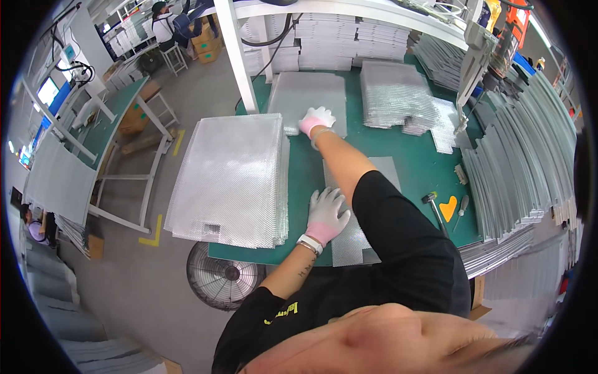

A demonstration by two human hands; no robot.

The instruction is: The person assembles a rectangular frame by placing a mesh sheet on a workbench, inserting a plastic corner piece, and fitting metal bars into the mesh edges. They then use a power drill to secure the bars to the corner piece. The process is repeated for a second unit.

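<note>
My left hand (327,217), in a white and pink glove, rests with fingers stretched out at the left edge of a flat metal mesh sheet (352,240) near the table's front. Part of that sheet is covered by my right sleeve. My right hand (318,119), gloved alike, reaches across to the far side and lies on another mesh sheet (311,90), its fingers apart. Left of my hands stands a tall stack of mesh sheets (230,174) with a small square cutout at the near end. A second stack (395,93) sits at the back right.
On the green table (423,168) lie a hammer (435,210), a yellow heart-shaped piece (448,208) and a screwdriver (461,209). Upright mesh panels (523,156) line the right side. A white frame post (238,62) rises at the back. A floor fan (224,277) stands below the front edge.
</note>
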